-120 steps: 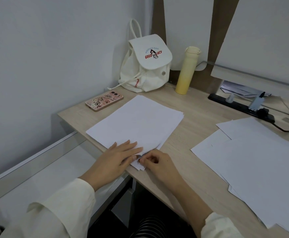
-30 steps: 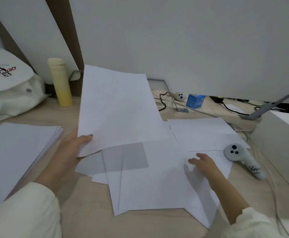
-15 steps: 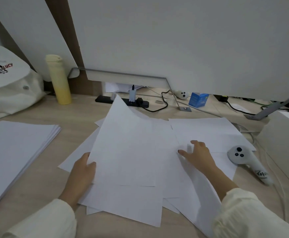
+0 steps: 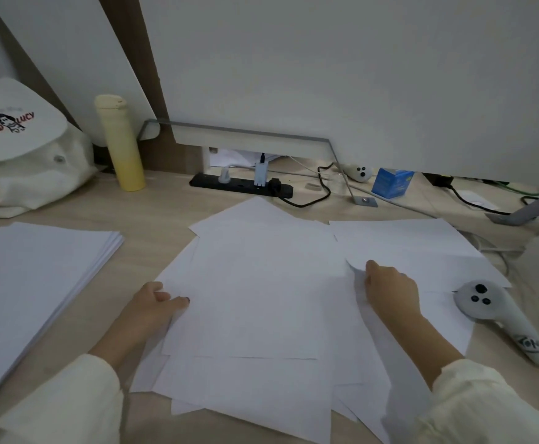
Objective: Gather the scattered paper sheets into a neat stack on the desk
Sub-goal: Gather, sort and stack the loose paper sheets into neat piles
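Several white paper sheets (image 4: 261, 299) lie fanned and overlapping on the wooden desk (image 4: 152, 219) in front of me. A squared stack of sheets (image 4: 31, 277) rests at the left. My left hand (image 4: 152, 306) grips the left edge of the top sheets, with the thumb on top and the fingers hidden beneath. My right hand (image 4: 389, 290) pinches the near-left corner of the right-hand sheet (image 4: 405, 241), and that corner curls up slightly.
A white backpack (image 4: 21, 161) and a yellow bottle (image 4: 120, 145) stand at the back left. A black power strip (image 4: 239, 184) with cables and a blue box (image 4: 391, 182) lie behind the papers. A white controller (image 4: 498, 315) rests on the sheets' right edge.
My left hand has lowered the lifted sheet flat onto the fanned pile. My right hand has shifted right to the corner of the right-hand sheet.
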The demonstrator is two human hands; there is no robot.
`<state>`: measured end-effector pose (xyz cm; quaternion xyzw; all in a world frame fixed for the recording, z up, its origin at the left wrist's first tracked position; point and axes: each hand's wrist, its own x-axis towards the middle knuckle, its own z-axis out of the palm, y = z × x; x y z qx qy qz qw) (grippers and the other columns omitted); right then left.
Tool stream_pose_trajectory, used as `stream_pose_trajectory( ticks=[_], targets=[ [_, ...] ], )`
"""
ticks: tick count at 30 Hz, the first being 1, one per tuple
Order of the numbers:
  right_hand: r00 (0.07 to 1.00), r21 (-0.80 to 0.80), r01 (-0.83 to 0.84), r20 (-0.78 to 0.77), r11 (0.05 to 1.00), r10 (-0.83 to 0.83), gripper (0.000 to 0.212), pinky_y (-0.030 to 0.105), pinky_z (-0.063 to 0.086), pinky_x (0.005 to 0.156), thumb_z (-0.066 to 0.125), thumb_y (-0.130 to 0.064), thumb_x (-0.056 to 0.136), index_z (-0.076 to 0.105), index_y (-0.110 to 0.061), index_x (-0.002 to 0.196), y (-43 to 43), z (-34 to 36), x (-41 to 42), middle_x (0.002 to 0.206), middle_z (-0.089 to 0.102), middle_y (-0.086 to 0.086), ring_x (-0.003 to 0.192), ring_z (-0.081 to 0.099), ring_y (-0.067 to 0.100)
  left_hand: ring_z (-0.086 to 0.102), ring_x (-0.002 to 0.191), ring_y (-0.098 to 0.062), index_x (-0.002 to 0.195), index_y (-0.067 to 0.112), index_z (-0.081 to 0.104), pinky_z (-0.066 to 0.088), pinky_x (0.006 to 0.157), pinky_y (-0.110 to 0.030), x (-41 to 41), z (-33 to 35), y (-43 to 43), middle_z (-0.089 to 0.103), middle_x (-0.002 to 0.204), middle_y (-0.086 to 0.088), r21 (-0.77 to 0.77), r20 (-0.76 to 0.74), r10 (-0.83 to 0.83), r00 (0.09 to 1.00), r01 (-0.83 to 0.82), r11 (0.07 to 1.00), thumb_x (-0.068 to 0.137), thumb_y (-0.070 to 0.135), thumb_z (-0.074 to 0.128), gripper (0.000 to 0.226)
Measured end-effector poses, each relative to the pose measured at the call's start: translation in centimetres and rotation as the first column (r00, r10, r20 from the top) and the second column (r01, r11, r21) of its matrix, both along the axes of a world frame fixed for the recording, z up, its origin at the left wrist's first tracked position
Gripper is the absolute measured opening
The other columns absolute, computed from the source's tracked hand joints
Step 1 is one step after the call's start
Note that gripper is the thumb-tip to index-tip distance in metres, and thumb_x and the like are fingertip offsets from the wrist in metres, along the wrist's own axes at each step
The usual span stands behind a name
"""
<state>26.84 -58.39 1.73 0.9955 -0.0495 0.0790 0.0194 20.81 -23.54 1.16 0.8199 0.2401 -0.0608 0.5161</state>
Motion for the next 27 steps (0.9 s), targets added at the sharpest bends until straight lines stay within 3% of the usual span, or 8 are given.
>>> stream_pose_trajectory(
  ticks=[5,8,13,16,19,22,25,27],
  targets=[
    [0.953,0.521,-0.291,0.236,0.803,0.192,0.017,0.021,0.033,0.052,0.041,-0.013,0.097,0.057,-0.013,0.091,1.4,1.8,-3.4,0.07,0.058,0.004,0.056,0.047,0.013,0.047,0.11,-0.024,0.129,0.008,0.051,0.038,0.093,-0.032,-0.1,0.4,0.2,0.049,0.131,-0.011,0.074,-0.022,-0.061,0.998,0.062,0.995,0.077,0.035,0.071,0.062],
    [0.922,0.688,-0.354,0.142,0.633,0.361,0.017,0.013,0.039,0.061,0.045,-0.015,0.097,0.06,-0.019,0.09,3.2,1.5,-6.9,0.08,0.064,-0.004,0.067,0.057,0.009,0.027,0.135,-0.031,0.129,0.013,0.051,0.024,0.11,-0.039,-0.4,0.8,0.1,0.034,0.144,-0.013,0.269,-0.026,-0.047,0.999,0.052,0.962,0.06,0.05,0.062,0.079],
    [0.872,0.755,-0.297,-0.035,0.584,0.488,0.025,0.018,0.046,0.088,0.044,-0.012,0.092,0.065,-0.025,0.096,4.1,-0.1,-10.3,0.105,0.067,-0.007,0.097,0.06,0.003,0.022,0.137,-0.034,0.144,0.01,0.028,0.026,0.109,-0.043,-0.7,1.9,0.0,0.024,0.148,-0.018,0.362,-0.094,-0.058,0.994,0.088,0.928,0.051,0.048,0.052,0.104],
    [0.915,0.832,-0.232,0.011,0.504,0.403,0.038,0.01,0.039,0.095,0.046,-0.004,0.089,0.057,-0.037,0.104,3.5,0.9,-10.6,0.12,0.057,-0.017,0.108,0.051,-0.011,0.039,0.126,-0.039,0.136,0.001,0.036,0.036,0.101,-0.045,0.1,1.9,0.7,0.037,0.138,-0.023,0.34,-0.141,-0.047,0.989,0.093,0.936,0.06,0.05,0.061,0.094],
    [0.995,0.902,0.021,-0.061,0.431,0.08,0.039,0.024,0.035,0.095,0.047,-0.007,0.093,0.05,-0.025,0.127,1.2,1.8,-9.6,0.133,0.047,-0.003,0.125,0.045,0.014,0.05,0.116,-0.042,0.126,-0.013,0.042,0.041,0.095,-0.045,0.7,1.8,1.1,0.046,0.131,-0.032,0.299,-0.161,-0.053,0.986,0.1,0.949,0.075,0.042,0.067,0.079],
    [0.947,0.943,0.309,-0.294,0.12,-0.127,0.044,0.035,0.037,0.1,0.052,-0.007,0.09,0.046,-0.011,0.133,-1.0,2.1,-8.7,0.13,0.048,0.009,0.119,0.045,0.027,0.052,0.113,-0.042,0.116,-0.018,0.05,0.044,0.078,-0.039,0.3,2.4,0.8,0.05,0.126,-0.033,0.245,-0.156,-0.075,0.985,0.112,0.963,0.074,0.04,0.067,0.074],
    [0.925,0.906,0.339,-0.37,-0.253,-0.088,0.007,0.035,0.047,0.077,0.052,0.0,0.087,0.058,-0.003,0.09,-1.2,2.7,-8.6,0.084,0.047,0.009,0.079,0.046,0.02,0.056,0.108,-0.039,0.102,-0.002,0.06,0.047,0.085,-0.035,0.0,2.0,1.0,0.058,0.118,-0.025,0.208,-0.164,-0.115,0.98,0.148,0.967,0.05,0.052,0.057,0.075],
    [0.912,0.875,0.376,-0.407,-0.305,-0.045,0.013,0.036,0.048,0.071,0.053,0.002,0.086,0.052,-0.005,0.074,-0.7,2.7,-8.5,0.079,0.042,0.009,0.072,0.044,0.02,0.052,0.113,-0.036,0.119,0.004,0.053,0.045,0.096,-0.041,0.2,1.1,1.6,0.052,0.126,-0.019,0.147,-0.161,-0.126,0.979,0.15,0.978,0.042,0.058,0.062,0.094]
  ],
)
